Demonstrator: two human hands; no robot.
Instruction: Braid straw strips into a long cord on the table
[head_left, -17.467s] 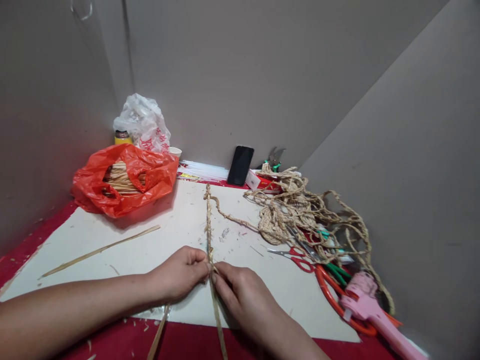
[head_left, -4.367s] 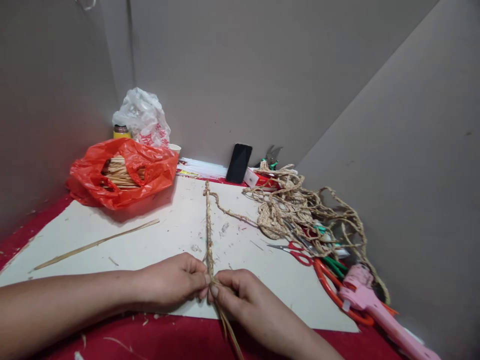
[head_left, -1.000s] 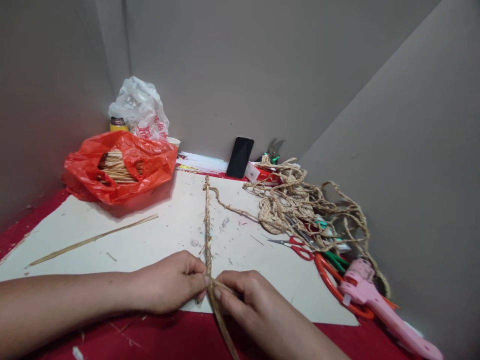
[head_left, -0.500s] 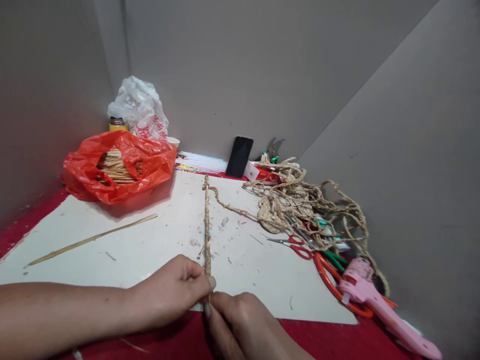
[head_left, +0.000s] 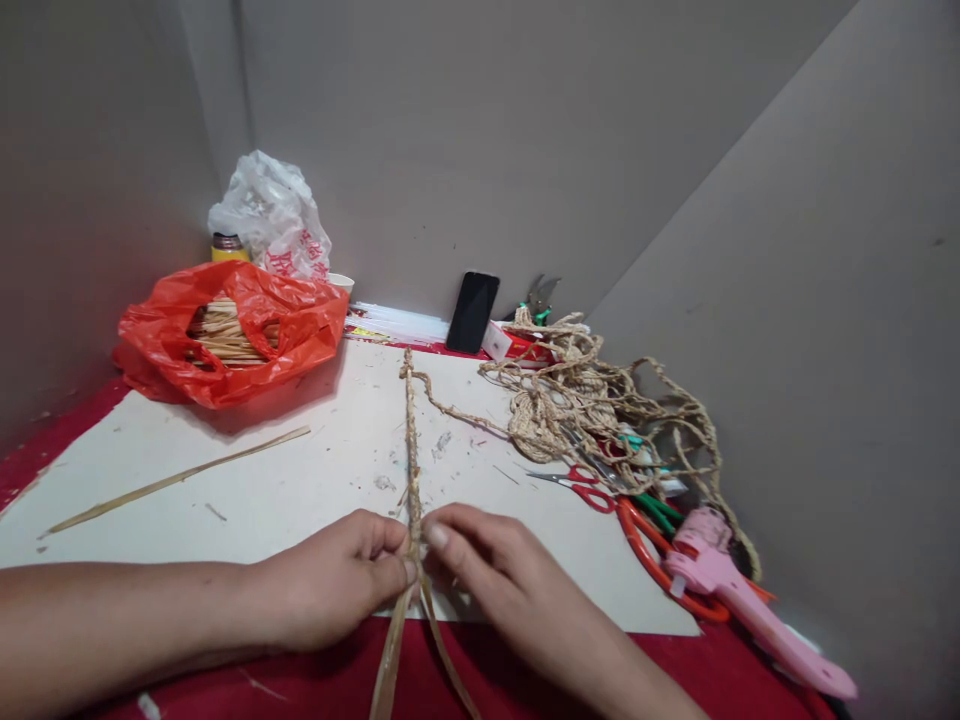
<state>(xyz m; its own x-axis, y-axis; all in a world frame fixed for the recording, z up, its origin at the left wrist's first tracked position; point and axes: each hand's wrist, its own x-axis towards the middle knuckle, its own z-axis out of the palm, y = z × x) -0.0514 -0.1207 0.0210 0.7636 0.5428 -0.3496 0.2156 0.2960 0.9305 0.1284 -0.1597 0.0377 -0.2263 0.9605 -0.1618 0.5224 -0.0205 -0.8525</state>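
A narrow braid of tan straw runs up the middle of the white board. My left hand pinches its near end between thumb and forefinger. From below that pinch two loose straw strands hang over the red cloth, spread apart. My right hand is at the braid's right side, thumb and forefinger drawn together close against it. Whatever lies between those fingertips is too small to make out. A thin cord leads from the braid's far end to a heap of braided straw cord. One flat straw strip lies at left.
A red plastic bag of straw strips stands at back left, a white bag behind it. A phone leans at the back. Red-handled scissors and a pink glue gun lie right, on the white board and beyond its edge.
My right hand has moved up and right, from below my left fingers to beside the braid. The two strands now show hanging. My left hand keeps its pinch; the view shifted slightly.
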